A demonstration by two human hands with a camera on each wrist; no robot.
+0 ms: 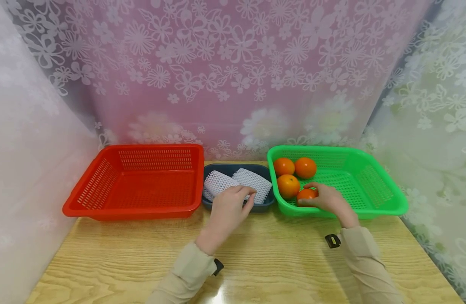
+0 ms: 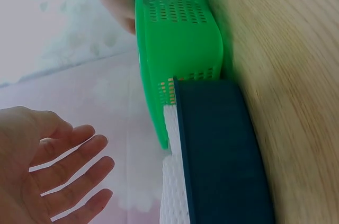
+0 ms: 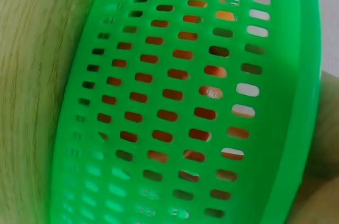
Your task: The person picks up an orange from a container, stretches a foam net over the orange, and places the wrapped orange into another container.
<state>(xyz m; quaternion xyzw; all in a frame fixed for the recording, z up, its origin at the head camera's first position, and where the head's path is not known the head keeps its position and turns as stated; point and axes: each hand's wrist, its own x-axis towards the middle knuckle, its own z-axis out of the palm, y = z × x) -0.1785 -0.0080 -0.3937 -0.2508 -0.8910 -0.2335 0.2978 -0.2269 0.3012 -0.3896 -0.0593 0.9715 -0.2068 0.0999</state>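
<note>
In the head view my right hand (image 1: 329, 198) reaches into the green basket (image 1: 385, 185), with thumb and fingers around an orange (image 1: 306, 195) at the near left corner. Three more oranges lie beside and behind it, the closest a large orange (image 1: 288, 186). My left hand (image 1: 231, 207) hovers over the near rim of a dark blue basket (image 1: 261, 207), holding nothing; its loosely bent, spread fingers (image 2: 79, 152) show in the left wrist view. Inside that basket lie white foam net sleeves (image 1: 253, 182). The right wrist view shows mostly the green basket's slotted wall (image 3: 175, 91), with orange fruit behind it.
A red basket (image 1: 157, 190) with nothing in it stands on the left, beside the blue one. All the baskets stand in a row on the wood-grain table (image 1: 142, 249). Behind them hangs a pink flowered curtain (image 1: 225, 84), with pale cloth at both sides.
</note>
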